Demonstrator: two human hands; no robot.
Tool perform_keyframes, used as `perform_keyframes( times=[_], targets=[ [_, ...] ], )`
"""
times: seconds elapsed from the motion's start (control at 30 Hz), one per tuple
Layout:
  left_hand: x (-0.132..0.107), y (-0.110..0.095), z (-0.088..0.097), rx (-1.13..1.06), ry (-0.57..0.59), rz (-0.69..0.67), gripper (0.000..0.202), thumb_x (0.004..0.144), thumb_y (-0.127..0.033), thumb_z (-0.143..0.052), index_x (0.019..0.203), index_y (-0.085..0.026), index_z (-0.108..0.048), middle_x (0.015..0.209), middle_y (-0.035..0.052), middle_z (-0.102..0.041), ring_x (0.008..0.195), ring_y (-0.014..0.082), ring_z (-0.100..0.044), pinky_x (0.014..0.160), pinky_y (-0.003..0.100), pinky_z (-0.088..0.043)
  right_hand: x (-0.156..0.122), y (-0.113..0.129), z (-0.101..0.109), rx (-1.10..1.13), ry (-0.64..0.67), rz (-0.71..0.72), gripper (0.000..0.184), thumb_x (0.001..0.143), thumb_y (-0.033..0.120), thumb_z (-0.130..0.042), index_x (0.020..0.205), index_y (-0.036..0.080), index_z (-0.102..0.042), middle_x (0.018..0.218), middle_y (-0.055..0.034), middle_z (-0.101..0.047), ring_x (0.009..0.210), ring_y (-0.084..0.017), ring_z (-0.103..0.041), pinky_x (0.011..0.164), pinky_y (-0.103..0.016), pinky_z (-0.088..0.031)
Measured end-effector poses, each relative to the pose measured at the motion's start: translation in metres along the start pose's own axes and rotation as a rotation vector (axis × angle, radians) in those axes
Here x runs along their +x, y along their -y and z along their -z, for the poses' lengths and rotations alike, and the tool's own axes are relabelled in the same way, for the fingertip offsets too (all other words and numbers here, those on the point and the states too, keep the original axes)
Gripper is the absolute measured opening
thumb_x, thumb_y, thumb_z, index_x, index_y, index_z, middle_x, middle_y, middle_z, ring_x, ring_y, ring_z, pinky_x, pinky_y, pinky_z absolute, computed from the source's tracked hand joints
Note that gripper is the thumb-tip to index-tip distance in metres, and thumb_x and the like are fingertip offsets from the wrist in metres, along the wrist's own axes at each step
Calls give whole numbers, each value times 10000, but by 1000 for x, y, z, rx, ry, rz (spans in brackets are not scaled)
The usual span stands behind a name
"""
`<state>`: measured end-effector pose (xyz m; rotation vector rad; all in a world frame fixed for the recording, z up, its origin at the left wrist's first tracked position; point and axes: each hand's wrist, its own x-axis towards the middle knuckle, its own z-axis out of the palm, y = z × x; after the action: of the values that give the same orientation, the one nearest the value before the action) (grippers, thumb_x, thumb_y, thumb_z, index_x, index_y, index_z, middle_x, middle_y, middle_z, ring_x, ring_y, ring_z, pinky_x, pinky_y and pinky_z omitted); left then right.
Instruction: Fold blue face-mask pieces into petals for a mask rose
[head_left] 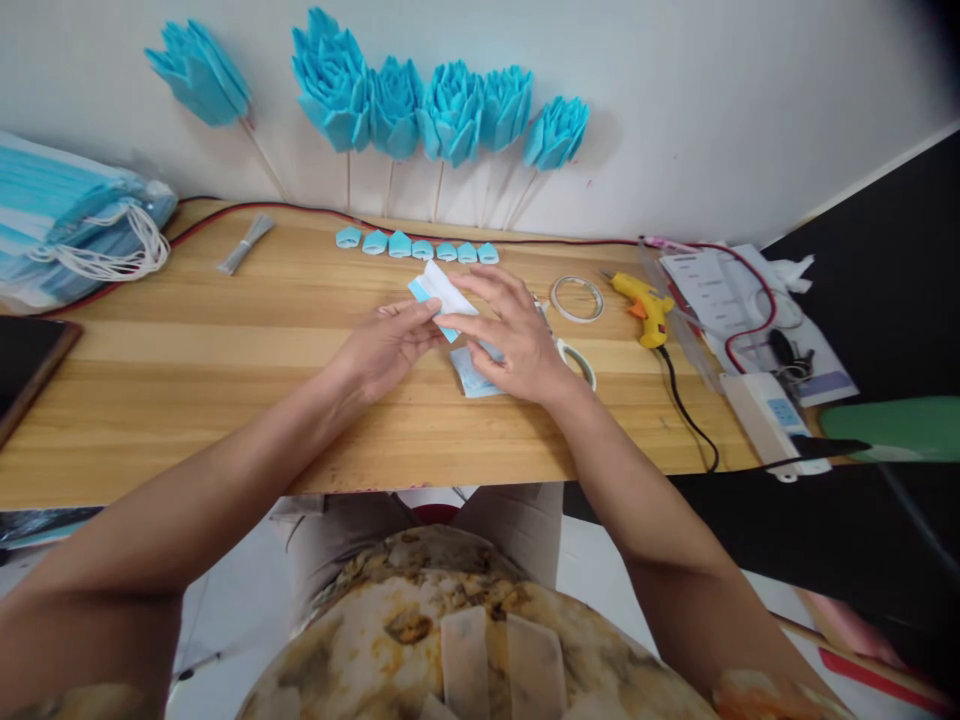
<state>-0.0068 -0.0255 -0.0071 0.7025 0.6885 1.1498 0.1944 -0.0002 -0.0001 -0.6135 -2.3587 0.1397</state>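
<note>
A small piece of face-mask fabric [448,295], white on one side and blue along its folded edges, is pinched between the thumb and fingers of my left hand [394,345]. My right hand [517,335] hovers on its right with fingers spread, the index fingertip against the piece. Beneath the right hand lies another light blue fabric piece [472,378], partly covered. White-handled scissors [581,365] show beside that hand, their blades mostly hidden. Several small folded blue petals [400,244] stand in a row just behind both hands.
Blue fabric flowers [450,112] on sticks lean on the wall. Bagged masks [75,215] and a bundle of thin strips [246,244] lie left. At right are a tape roll [553,300], a yellow glue gun [646,308] with its cord, and a power strip [769,420].
</note>
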Motion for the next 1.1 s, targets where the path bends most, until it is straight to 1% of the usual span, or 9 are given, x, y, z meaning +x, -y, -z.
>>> perform_keyframes(
  times=[0.1, 0.27, 0.43, 0.57, 0.67, 0.77, 0.87, 0.97, 1.1],
  targets=[
    [-1, 2, -2, 35, 20, 0, 117, 812, -274, -801, 839, -164, -770, 889, 58, -786, 934, 212, -727, 911, 348, -522, 1, -2, -2, -10, -2, -31, 268, 940, 204, -556, 1125, 342, -691, 1435, 5, -565, 1423, -286, -426, 1161, -599, -374],
    [-4, 4, -7, 92, 32, -20, 195, 769, -334, -840, 827, -160, -775, 909, 66, -790, 956, 230, -728, 950, 397, -526, 1, -6, -6, 66, -99, -93, 90, 933, 301, -639, 933, 312, -728, 1324, -5, -629, 1319, -279, -516, 1139, -568, -389],
    [-5, 3, -10, 116, 28, -25, 230, 759, -373, -845, 849, -170, -785, 930, 70, -797, 1001, 251, -733, 1010, 441, -510, -1, 0, -9, 191, -173, -244, 91, 933, 316, -645, 918, 280, -727, 1255, -36, -686, 1219, -247, -609, 1075, -509, -453],
    [-6, 3, -9, 141, 21, -14, 226, 760, -384, -843, 830, -177, -786, 912, 61, -800, 925, 232, -746, 1017, 440, -504, 0, 5, -9, 266, -215, -374, 87, 913, 316, -656, 893, 254, -715, 1120, -37, -741, 1097, -218, -675, 1005, -447, -505],
    [-5, 4, -8, 164, 7, 3, 233, 758, -397, -843, 812, -177, -785, 882, 59, -799, 872, 217, -743, 1003, 429, -504, 1, 8, -9, 303, -234, -415, 87, 889, 310, -666, 846, 240, -695, 993, -21, -751, 1004, -200, -692, 953, -402, -524],
    [-6, 4, -7, 195, 14, 13, 254, 768, -424, -831, 814, -179, -785, 890, 67, -798, 880, 219, -739, 992, 428, -499, 3, 10, -8, 344, -253, -445, 92, 876, 301, -667, 820, 229, -670, 897, -4, -736, 906, -175, -684, 888, -360, -535],
    [-6, 5, -7, 238, 25, 19, 278, 774, -452, -819, 814, -180, -782, 881, 75, -795, 914, 233, -735, 993, 438, -488, 4, 11, -8, 386, -270, -489, 67, 862, 277, -669, 826, 221, -657, 866, 6, -721, 854, -154, -668, 851, -331, -536],
    [-7, 5, -7, 268, 27, 18, 297, 769, -469, -816, 815, -179, -776, 887, 80, -793, 931, 238, -727, 995, 446, -486, 3, 11, -9, 413, -283, -536, 39, 836, 237, -674, 866, 221, -657, 892, 9, -720, 869, -146, -662, 876, -327, -537],
    [-7, 4, -7, 344, 6, -5, 330, 764, -507, -802, 812, -181, -777, 886, 83, -787, 920, 238, -714, 954, 429, -502, 1, 8, -11, 462, -275, -577, 245, 843, 265, -664, 1087, 236, -657, 939, 7, -715, 863, -144, -655, 871, -335, -546]
  ],
)
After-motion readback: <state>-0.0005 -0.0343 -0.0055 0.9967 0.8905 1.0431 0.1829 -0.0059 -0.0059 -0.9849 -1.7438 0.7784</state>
